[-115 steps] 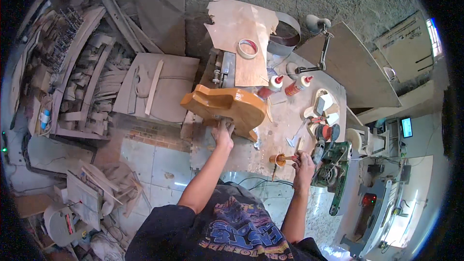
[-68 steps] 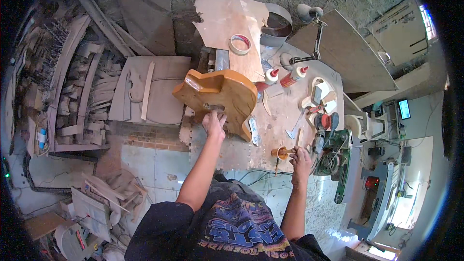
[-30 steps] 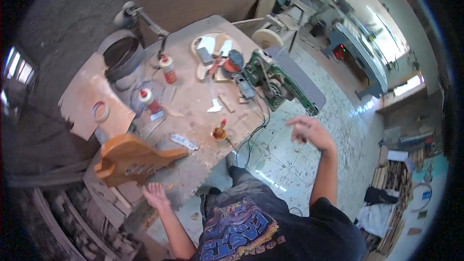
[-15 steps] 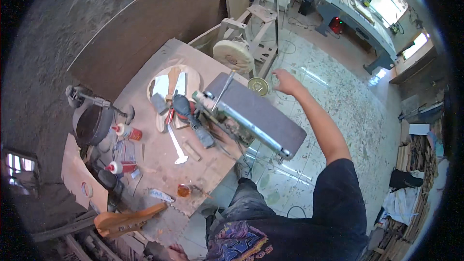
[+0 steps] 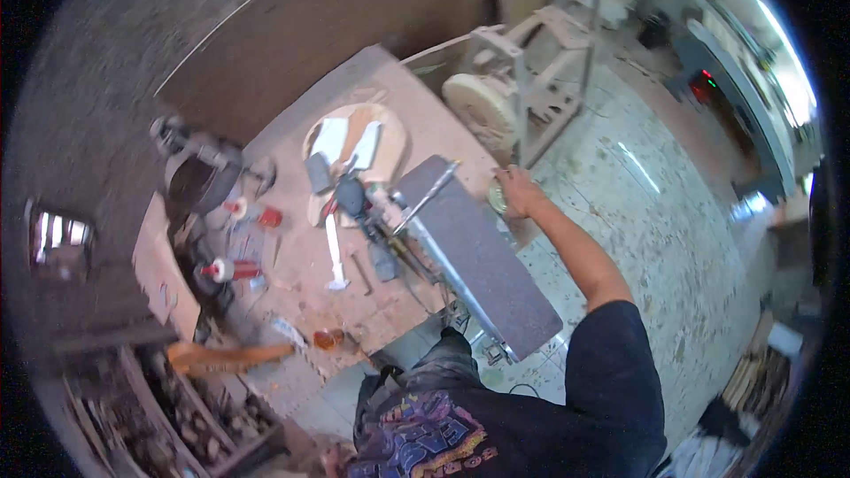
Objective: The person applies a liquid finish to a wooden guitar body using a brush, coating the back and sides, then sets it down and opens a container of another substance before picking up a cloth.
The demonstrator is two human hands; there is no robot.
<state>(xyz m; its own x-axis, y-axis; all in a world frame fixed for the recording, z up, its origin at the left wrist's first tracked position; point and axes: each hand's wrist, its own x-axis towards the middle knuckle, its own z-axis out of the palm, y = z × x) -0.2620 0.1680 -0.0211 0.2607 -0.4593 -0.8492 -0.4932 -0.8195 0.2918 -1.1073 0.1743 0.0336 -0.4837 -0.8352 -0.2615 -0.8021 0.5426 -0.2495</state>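
Observation:
My right hand (image 5: 518, 190) reaches past the belt sander (image 5: 478, 261), its fingers closed on the edge of a round, brass-coloured tin (image 5: 496, 199) at the bench's far right. My left hand (image 5: 333, 457) is a blurred shape at the lower edge, fingers unclear. The orange guitar body (image 5: 217, 357) lies at the bench's near left. A small cup of amber liquid (image 5: 326, 339) is beside it. A dark corded sander (image 5: 352, 199), a white caliper (image 5: 335, 252) and a round board with pale blocks (image 5: 390, 142) rest left of the belt sander, near two red-and-white bottles (image 5: 239, 270).
The plywood bench (image 5: 283, 305) fills the middle. A large brown panel (image 5: 319, 26) stands behind it, a wooden-framed machine with a disc (image 5: 482, 102) at back right. A grey machine table (image 5: 744, 115) is farther right. Racks of wood scraps (image 5: 177, 398) lie lower left, a wood stack (image 5: 748, 372) lower right.
I have turned rightward from the guitar body, leaving it and the cup on the bench. My right hand has let go of the brush, moved out past the belt sander and closed on the round tin.

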